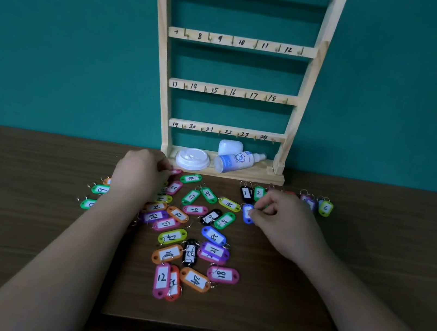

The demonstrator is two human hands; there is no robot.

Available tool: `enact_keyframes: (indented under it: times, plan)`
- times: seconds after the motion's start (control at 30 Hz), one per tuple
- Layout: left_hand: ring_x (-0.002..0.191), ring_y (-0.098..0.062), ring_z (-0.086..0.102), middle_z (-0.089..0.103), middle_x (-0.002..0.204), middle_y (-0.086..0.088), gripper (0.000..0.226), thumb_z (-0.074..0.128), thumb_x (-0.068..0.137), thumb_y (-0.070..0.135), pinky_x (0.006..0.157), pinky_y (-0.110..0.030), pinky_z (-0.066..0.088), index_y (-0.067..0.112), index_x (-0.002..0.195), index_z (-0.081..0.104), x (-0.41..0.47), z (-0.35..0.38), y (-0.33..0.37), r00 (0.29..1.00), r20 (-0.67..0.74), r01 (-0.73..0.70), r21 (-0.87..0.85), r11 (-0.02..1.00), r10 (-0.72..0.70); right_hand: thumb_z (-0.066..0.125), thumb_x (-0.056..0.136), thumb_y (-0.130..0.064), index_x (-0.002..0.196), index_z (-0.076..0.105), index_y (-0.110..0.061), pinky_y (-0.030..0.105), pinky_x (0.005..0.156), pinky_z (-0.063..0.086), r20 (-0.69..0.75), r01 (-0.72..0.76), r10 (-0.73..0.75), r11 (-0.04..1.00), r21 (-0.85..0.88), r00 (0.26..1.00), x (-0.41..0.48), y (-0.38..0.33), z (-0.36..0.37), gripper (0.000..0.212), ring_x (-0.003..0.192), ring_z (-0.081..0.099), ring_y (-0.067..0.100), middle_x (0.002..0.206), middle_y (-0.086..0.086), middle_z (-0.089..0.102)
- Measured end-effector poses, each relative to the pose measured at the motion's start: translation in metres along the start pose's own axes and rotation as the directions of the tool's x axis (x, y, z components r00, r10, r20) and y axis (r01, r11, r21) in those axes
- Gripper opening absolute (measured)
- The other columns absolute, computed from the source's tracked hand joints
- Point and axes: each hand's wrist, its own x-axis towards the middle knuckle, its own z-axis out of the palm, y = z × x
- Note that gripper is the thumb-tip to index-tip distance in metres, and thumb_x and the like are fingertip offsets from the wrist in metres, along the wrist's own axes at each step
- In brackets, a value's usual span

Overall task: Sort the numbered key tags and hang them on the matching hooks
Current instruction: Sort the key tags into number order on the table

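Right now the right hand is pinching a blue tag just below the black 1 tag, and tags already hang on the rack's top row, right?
No: in the head view the rack has bare hooks along its top row, nothing hanging. The rest stands: the right hand pinches the blue tag just below the black 1 tag.

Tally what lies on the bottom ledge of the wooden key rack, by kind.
White plastic cup lid: 1
Spray bottle: 1
Small white rounded case: 1
Total: 3
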Motion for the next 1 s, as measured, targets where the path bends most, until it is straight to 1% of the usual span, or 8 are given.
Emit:
enact_keyframes:
  times: [0.13,0.27,0.4,0.5,0.67,0.77,0.87,1.0]
  plan:
    - [0.089,-0.026,0.070,0.077,0.091,-0.001,0.015,0.074,0.088,0.018,0.076,-0.039,0.062,0.030,0.096,0.079,-0.001,-0.004,-0.001,1.000,-0.019,0.007,0.009,1.000,-0.007,0.072,0.097,-0.037,0.096,0.070,-0.033,0.034,0.074,0.058,-0.018,0.007,-0.007,1.000,0.010,1.000,0.001,0.003,-0.003,0.005,0.081,0.069,0.005,0.084,-0.010,0.074]
    - [0.087,-0.025,0.070,0.077,0.090,0.000,0.015,0.074,0.088,0.016,0.074,-0.039,0.061,0.029,0.096,0.077,-0.002,-0.006,0.001,0.999,-0.038,0.005,-0.004,1.000,-0.005,0.070,0.099,-0.037,0.099,0.070,-0.035,0.037,0.081,0.060,-0.040,0.017,-0.016,0.999,0.030,0.999,0.000,0.003,-0.005,0.002,0.083,0.069,0.003,0.087,-0.010,0.074]
    - [0.086,-0.016,0.073,0.077,0.088,0.009,0.013,0.075,0.090,0.019,0.080,-0.035,0.060,0.027,0.099,0.077,-0.008,-0.013,0.012,0.996,-0.091,-0.031,-0.190,0.981,0.014,0.070,0.099,-0.035,0.103,0.072,-0.037,0.024,0.076,0.052,-0.084,0.084,-0.076,0.992,0.089,0.994,-0.005,-0.003,-0.006,0.005,0.090,0.065,0.000,0.095,-0.014,0.070]
    - [0.077,-0.006,0.073,0.077,0.085,0.012,0.011,0.075,0.093,0.019,0.073,-0.028,0.058,0.030,0.096,0.075,-0.016,-0.021,0.024,0.999,-0.046,-0.017,-0.430,0.903,-0.003,0.072,0.099,-0.033,0.108,0.073,-0.035,0.017,0.075,0.046,-0.094,0.139,-0.126,0.979,0.149,0.988,-0.007,-0.010,-0.004,0.009,0.093,0.062,-0.005,0.097,-0.017,0.069]
    - [0.087,-0.018,0.075,0.078,0.091,0.006,0.014,0.081,0.091,0.021,0.084,-0.046,0.062,0.028,0.101,0.074,-0.033,-0.038,0.045,0.999,0.042,0.005,-0.642,0.767,0.029,0.074,0.097,-0.031,0.108,0.073,-0.033,0.007,0.076,0.045,-0.105,0.212,-0.193,0.952,0.221,0.976,-0.010,-0.019,-0.002,0.011,0.099,0.060,-0.010,0.096,-0.018,0.070]
    - [0.087,-0.025,0.077,0.079,0.096,0.001,0.019,0.082,0.091,0.017,0.086,-0.049,0.062,0.025,0.105,0.073,-0.045,-0.046,0.058,0.990,0.113,0.022,-0.736,0.677,0.090,0.075,0.097,-0.034,0.113,0.073,-0.033,0.012,0.080,0.048,-0.099,0.240,-0.222,0.939,0.246,0.970,-0.012,-0.023,0.000,0.016,0.100,0.062,-0.007,0.098,-0.018,0.070]
    - [0.081,-0.019,0.075,0.080,0.097,0.002,0.024,0.083,0.090,0.018,0.079,-0.036,0.054,0.026,0.109,0.071,-0.053,-0.048,0.068,0.971,0.167,0.005,-0.736,0.677,0.173,0.075,0.096,-0.038,0.116,0.075,-0.033,0.025,0.088,0.054,-0.079,0.248,-0.235,0.923,0.295,0.969,-0.013,-0.026,0.001,0.020,0.101,0.064,-0.004,0.100,-0.018,0.071]
    - [0.079,-0.011,0.074,0.081,0.096,0.002,0.027,0.080,0.091,0.012,0.066,-0.024,0.053,0.020,0.114,0.068,-0.058,-0.044,0.075,0.939,0.216,-0.015,-0.750,0.661,0.266,0.074,0.098,-0.032,0.109,0.077,-0.031,0.032,0.089,0.057,-0.024,0.247,-0.256,0.900,0.360,0.966,-0.014,-0.030,-0.001,0.011,0.097,0.069,0.000,0.097,-0.018,0.075]
